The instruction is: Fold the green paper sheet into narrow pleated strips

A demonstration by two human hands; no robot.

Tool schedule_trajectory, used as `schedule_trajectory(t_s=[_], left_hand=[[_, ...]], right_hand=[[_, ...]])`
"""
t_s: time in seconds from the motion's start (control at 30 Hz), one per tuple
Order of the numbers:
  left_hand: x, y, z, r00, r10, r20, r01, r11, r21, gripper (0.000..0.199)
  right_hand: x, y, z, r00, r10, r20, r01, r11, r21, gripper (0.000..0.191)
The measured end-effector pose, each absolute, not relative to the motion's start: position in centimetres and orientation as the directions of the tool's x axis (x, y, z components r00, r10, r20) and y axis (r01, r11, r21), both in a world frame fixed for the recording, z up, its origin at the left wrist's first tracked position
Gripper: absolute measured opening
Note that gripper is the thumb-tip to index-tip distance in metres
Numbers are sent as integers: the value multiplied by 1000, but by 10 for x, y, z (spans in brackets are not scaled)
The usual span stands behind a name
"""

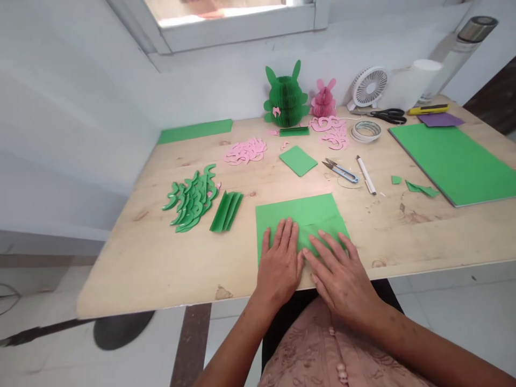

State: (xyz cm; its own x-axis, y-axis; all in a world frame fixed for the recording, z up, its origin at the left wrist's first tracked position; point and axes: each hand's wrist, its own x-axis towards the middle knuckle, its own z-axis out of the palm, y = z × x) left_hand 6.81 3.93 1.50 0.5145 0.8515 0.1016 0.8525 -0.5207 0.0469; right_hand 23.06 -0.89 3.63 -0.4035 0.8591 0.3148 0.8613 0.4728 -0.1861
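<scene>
A green paper sheet (298, 209) lies at the front edge of the wooden table, with a crease or fold across its right part. My left hand (281, 258) rests flat on its lower left, fingers stretched forward. On the lower right of the sheet lies my right hand (338, 269), its fingers spread and pointing up and left. The thumb side of the left hand almost meets the right fingertips. An accordion-folded green paper (226, 212) sits left of the sheet, beside a pile of green cut-outs (191, 200). A small green card stack (298, 160) is behind the sheet.
Blue-handled snips (341, 170) and a white pen (366, 174) lie behind the right hand. Green sheets (459, 161) are at right. Farther back are pink cut-outs (246, 151), a tape roll (366, 131), black scissors (389, 115), a green paper figure (286, 99) and a fan (368, 87).
</scene>
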Motion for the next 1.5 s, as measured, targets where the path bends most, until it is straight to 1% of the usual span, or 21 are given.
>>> schedule_trajectory(t_s=[0.13,0.47,0.7,0.9,1.17,1.3,1.5], left_hand=[[68,40,16,520,848,98,847,-527,65,53],[69,40,16,508,854,114,846,-519,118,52],[68,40,18,508,855,108,841,-519,156,51],[68,40,17,498,861,98,847,-508,160,51],[69,40,15,498,861,103,848,-508,148,51],[69,40,15,499,860,108,847,-510,148,51],[69,40,16,497,859,123,847,-511,144,51]], right_hand=[[228,-19,32,-381,880,283,874,443,-198,42],[232,-24,28,-348,885,310,894,413,-176,37],[227,-22,26,-370,886,279,889,425,-169,35],[229,-21,28,-377,889,261,891,425,-160,34],[251,-26,29,-363,891,273,903,408,-133,35],[270,-30,31,-326,900,291,925,367,-97,33],[301,-39,36,-205,940,271,971,231,-68,31]])
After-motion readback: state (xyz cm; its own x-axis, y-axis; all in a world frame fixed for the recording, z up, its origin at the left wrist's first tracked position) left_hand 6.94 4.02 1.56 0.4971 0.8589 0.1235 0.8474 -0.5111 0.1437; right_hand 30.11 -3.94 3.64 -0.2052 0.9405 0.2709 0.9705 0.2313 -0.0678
